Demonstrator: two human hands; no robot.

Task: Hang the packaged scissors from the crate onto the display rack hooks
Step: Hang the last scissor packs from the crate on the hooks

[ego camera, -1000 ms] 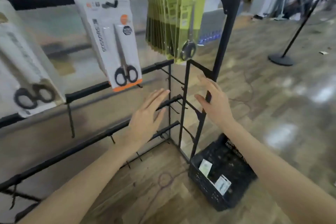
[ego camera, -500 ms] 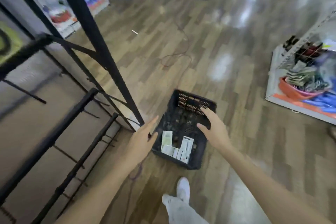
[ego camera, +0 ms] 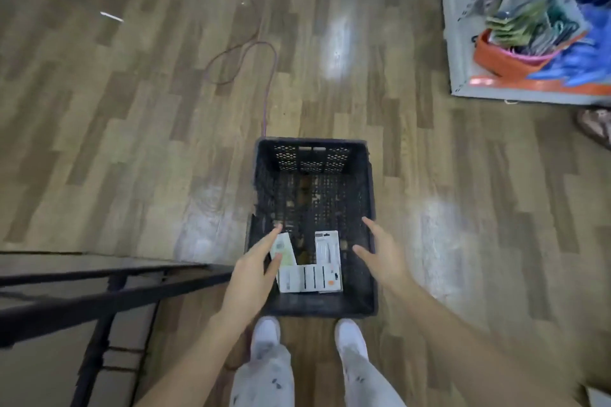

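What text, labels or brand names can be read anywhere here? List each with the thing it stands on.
None can be read.
White packages in the black crate: dark print and an orange spot, too blurred to read.
Pale green package by the left hand: small printed patch, too blurred.
Goods on the shelf unit at upper right: only blurred colours.

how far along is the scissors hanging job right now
Done: nothing shows here; the rack hooks are out of view. In hand: nothing; left hand and right hand reach open into the crate. Left: several packaged scissors lie inside, waiting to be hung.
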